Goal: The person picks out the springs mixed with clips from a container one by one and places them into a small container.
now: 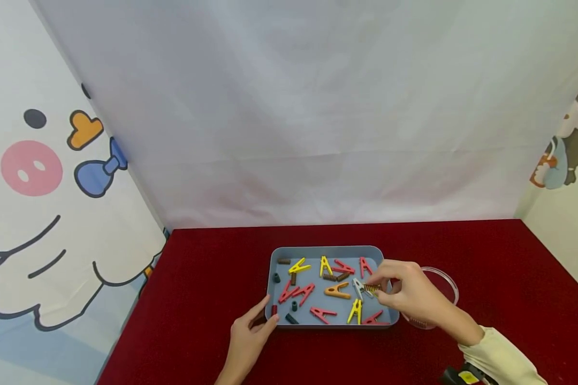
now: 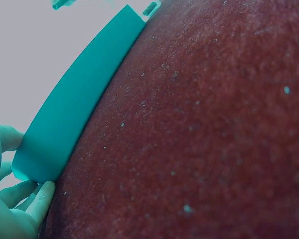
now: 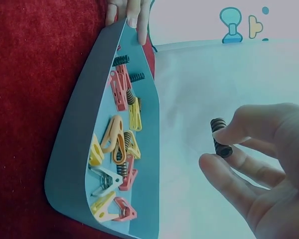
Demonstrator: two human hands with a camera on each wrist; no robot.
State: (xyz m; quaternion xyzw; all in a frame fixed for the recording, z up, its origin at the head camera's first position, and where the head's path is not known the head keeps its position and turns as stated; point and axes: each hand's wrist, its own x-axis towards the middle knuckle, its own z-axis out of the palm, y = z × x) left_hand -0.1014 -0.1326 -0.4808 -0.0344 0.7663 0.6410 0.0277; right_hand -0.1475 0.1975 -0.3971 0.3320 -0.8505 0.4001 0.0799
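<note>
My right hand (image 1: 411, 293) is raised over the right end of a blue-grey tray (image 1: 327, 327), pinching a dark brown coil spring (image 3: 219, 130) between thumb and fingers. Below it lies a white plastic clip (image 3: 105, 181). My left hand (image 1: 248, 338) holds the tray's near left corner, thumb and fingers on either side of it. Spread about the tray are several red clips (image 1: 322, 313), several yellow clips (image 1: 355, 310), an orange clip (image 1: 337, 291), brown springs (image 1: 329, 277) and dark green springs (image 1: 291, 318). A red spring (image 1: 274, 309) is by the left hand.
A clear round dish (image 1: 455, 291) stands right of the tray, partly hidden behind the right hand and forearm, with springs seen through its near side. Dark red cloth (image 1: 212, 278) covers the table. A white curtain (image 1: 318, 133) closes off the back.
</note>
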